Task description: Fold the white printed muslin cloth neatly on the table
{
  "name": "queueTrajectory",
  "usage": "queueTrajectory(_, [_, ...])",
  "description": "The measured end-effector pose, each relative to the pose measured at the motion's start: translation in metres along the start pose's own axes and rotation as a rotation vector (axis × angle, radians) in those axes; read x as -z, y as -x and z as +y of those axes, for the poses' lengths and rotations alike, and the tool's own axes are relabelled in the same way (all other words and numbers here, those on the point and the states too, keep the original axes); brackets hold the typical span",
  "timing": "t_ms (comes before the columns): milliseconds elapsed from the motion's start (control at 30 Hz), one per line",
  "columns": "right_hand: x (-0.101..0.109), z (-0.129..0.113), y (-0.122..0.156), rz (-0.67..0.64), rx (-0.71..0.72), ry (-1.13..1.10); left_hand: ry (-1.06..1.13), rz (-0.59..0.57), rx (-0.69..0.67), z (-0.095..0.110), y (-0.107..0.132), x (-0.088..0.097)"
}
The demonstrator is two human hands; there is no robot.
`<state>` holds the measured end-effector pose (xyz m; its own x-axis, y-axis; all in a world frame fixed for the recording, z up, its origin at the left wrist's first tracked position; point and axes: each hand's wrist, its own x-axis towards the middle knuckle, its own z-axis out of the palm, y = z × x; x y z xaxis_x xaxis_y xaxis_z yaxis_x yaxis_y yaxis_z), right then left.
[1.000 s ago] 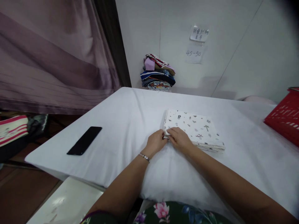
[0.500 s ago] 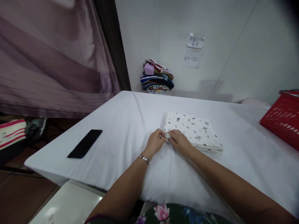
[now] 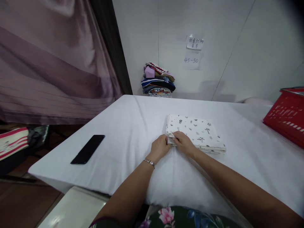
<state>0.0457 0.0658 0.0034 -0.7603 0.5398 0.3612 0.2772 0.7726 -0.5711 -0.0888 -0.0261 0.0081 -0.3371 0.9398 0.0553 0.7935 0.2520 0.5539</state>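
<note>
A folded white cloth (image 3: 193, 128) printed with small grey plants and figures lies flat on the white-covered table (image 3: 123, 136). Its layers show along the near edge. At the near left corner, my left hand (image 3: 161, 146) is closed on the cloth's edge, fingertips partly hidden. Close beside it, my right hand (image 3: 184, 142) pinches the same corner from the right, lifting a small fold of fabric between the two hands. A silver bracelet (image 3: 150, 162) circles my left wrist.
A black phone (image 3: 87, 149) lies at the table's left. At the right edge sits a red plastic basket (image 3: 286, 115). Folded clothes (image 3: 158, 79) are piled beyond the far edge against the wall. A pinkish curtain (image 3: 52, 63) hangs at left; a white stool (image 3: 73, 205) stands below.
My left hand has shifted slightly down at the cloth's corner, and the pinched fold has opened a little between my hands. The camera view has turned slightly.
</note>
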Motion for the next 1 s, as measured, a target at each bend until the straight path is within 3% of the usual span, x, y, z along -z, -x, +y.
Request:
queueTrajectory(167, [-0.001,-0.003,0.003,0.041,-0.009,0.023,0.071,0.073,-0.027,0.002,-0.001,-0.001])
queueTrajectory(333, [-0.003,-0.009,0.007,0.027,0.022,0.131,0.37,0.147,0.008,-0.001,-0.003,-0.004])
queueTrajectory(500, [-0.001,-0.016,0.009,-0.037,0.083,0.204,0.754,0.139,0.129,-0.002,-0.009,-0.011])
queueTrajectory(633, [0.001,-0.011,0.007,-0.001,0.054,0.155,0.953,0.049,0.133,-0.002,-0.01,-0.005])
queueTrajectory(700, [0.001,-0.007,0.004,0.042,-0.009,0.094,0.854,0.062,0.123,-0.004,-0.01,0.001])
queueTrajectory(833, [0.001,-0.001,0.0,0.08,-0.059,0.028,0.278,0.187,0.123,-0.009,-0.007,0.007])
queueTrajectory(900, [0.0,-0.001,0.001,0.083,-0.049,0.015,0.082,0.16,0.102,-0.009,-0.005,0.003])
queueTrajectory(1000, [-0.002,-0.002,0.002,0.08,-0.042,0.012,-0.038,0.143,0.059,-0.004,-0.006,-0.006])
